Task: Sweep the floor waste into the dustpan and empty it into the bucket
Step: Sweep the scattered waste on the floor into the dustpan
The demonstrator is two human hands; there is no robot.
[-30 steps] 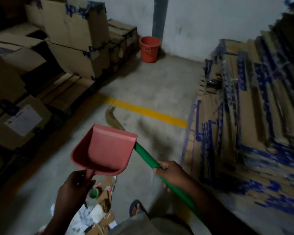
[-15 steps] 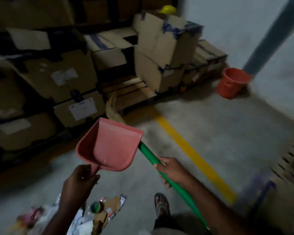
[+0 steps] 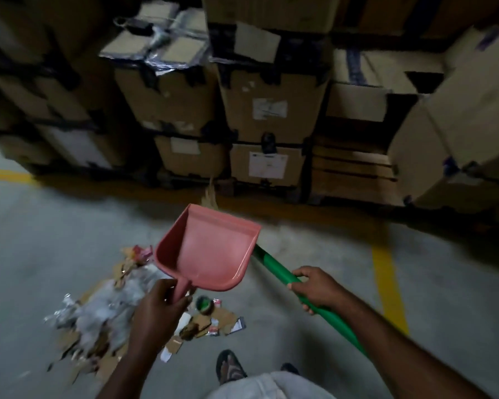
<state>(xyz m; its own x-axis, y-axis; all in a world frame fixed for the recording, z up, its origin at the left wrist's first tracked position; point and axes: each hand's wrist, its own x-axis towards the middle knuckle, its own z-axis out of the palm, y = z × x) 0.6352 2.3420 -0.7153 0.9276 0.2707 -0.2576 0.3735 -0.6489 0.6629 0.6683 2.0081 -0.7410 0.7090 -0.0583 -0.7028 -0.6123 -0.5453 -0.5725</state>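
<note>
at the left, on the grey floor (image 3: 26, 254), lies the waste (image 3: 104, 318): a loose heap of torn cardboard, crumpled pale paper and shiny scraps, with a small green-topped round thing (image 3: 204, 302) and a few wrappers strewn at its right edge. my left hand (image 3: 156, 309) is above that heap, fingers and thumb curled round the short handle of the dustpan (image 3: 211, 254), gripping it. the dustpan is pink plastic, wide-mouthed with raised side walls, held in the air off the floor with its open mouth pointing away from me toward the stacked cardboard boxes (image 3: 271, 110). just beside its right edge runs the green broom (image 3: 274, 266), the handle slanting from my lower right up under the pan, and straw-coloured bristles (image 3: 211, 195) poke out beyond the pan's far rim. my right hand (image 3: 317, 289) is wrapped round that green handle, clamped on it. my sandalled foot (image 3: 229, 367) is below, between my arms, and a yellow line (image 3: 386, 283) marks the floor at the far right.
</note>
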